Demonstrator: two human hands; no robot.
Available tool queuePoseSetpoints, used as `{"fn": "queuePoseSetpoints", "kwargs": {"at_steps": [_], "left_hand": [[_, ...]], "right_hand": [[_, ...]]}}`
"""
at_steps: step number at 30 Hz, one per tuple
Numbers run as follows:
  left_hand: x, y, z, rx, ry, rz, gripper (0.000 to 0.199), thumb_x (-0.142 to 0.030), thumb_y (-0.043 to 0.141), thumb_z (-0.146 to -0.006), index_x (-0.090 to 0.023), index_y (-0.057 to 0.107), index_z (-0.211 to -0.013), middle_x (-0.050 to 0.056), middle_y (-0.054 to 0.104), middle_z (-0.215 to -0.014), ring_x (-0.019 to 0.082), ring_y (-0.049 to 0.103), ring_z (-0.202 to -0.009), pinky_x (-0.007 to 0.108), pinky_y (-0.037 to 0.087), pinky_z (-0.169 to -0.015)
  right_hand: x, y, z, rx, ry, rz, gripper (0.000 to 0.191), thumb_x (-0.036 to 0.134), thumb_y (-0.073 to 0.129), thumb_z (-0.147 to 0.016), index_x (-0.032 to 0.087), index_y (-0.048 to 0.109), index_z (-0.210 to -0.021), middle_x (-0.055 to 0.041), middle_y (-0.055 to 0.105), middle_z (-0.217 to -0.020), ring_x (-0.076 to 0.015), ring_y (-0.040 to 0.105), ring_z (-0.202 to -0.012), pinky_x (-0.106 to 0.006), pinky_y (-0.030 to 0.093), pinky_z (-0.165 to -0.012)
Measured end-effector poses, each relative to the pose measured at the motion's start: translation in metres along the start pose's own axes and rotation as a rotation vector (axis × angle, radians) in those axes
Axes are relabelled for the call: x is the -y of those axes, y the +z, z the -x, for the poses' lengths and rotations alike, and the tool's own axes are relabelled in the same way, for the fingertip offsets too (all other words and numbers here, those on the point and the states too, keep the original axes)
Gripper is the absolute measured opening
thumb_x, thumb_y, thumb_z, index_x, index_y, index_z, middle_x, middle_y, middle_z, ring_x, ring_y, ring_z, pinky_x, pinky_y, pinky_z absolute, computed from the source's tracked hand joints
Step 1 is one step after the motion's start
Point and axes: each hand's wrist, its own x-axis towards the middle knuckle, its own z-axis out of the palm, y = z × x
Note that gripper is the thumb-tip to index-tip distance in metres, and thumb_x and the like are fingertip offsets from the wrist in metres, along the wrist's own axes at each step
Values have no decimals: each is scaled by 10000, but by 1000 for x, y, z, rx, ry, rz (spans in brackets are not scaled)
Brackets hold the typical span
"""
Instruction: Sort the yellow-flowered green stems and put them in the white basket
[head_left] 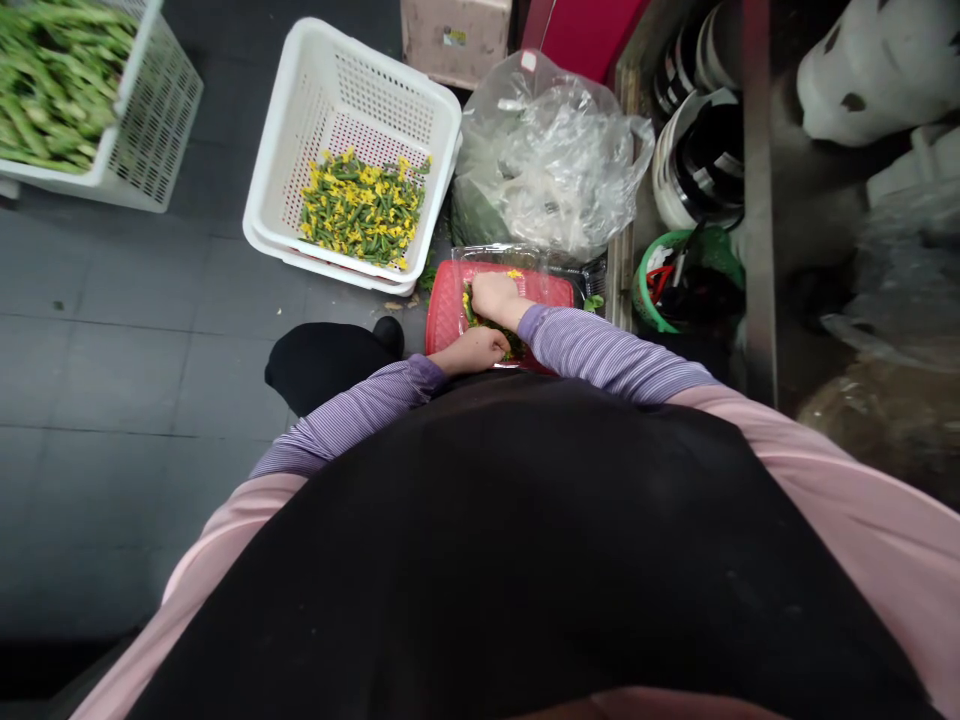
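Observation:
A red basket or tray (444, 310) lies close in front of my body, with a clear plastic container (469, 262) on it. Green stems with yellow flowers (516, 345) show inside the container, partly covered by my hands. My left hand (480, 348) rests at its near left side, fingers curled inward at the greens; what they pinch is too small to make out. Bent down over the container's upper part is my right hand (495, 297), its fingertips hidden from view among the stems.
White baskets (262, 190) hold cut yellow-flowered stems (364, 210). Another white basket (154, 135) with green stalks (56, 85) stands far left. A clear plastic bag (555, 150), a green tub (643, 290) and a metal shelf post (761, 200) are at the right.

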Motion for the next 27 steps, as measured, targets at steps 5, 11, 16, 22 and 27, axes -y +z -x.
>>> {"fn": "queuePoseSetpoints", "kwargs": {"at_steps": [5,11,16,22,27], "left_hand": [[2,2,1,-15,-26,77,272,-37,583,-805,-141,800,-931,47,799,-992,162,718,-935,252,539,-920],[-6,-2,1,-211,-227,578,204,-26,490,-909,-110,671,-870,-4,657,-687,69,589,-547,195,516,-607],[-15,-7,4,-290,-242,758,171,-49,514,-935,-128,588,-803,-40,578,-639,35,510,-476,153,440,-502],[-5,-4,4,-213,-252,647,116,-106,532,-924,-137,619,-854,-36,600,-628,51,526,-476,170,429,-506],[2,2,3,56,25,214,126,-119,603,-805,-147,705,-737,-7,697,-714,104,625,-682,202,470,-668]], "right_hand": [[-28,-13,14,18,41,-435,112,170,629,-852,118,701,-784,-113,697,-732,-185,637,-673,-264,484,-623],[-70,-25,55,429,-47,-1265,147,164,664,-850,154,563,-744,67,439,-508,-41,297,-418,-149,210,-388],[-75,-20,81,441,6,-1463,216,101,733,-753,163,543,-836,65,557,-616,-23,356,-437,-123,215,-388],[-79,-24,86,472,12,-1488,234,85,679,-733,154,585,-936,70,563,-638,-40,376,-444,-142,259,-404],[-67,-17,66,356,56,-1373,167,259,624,-864,170,546,-746,44,511,-586,-78,427,-488,-185,320,-448]]}}
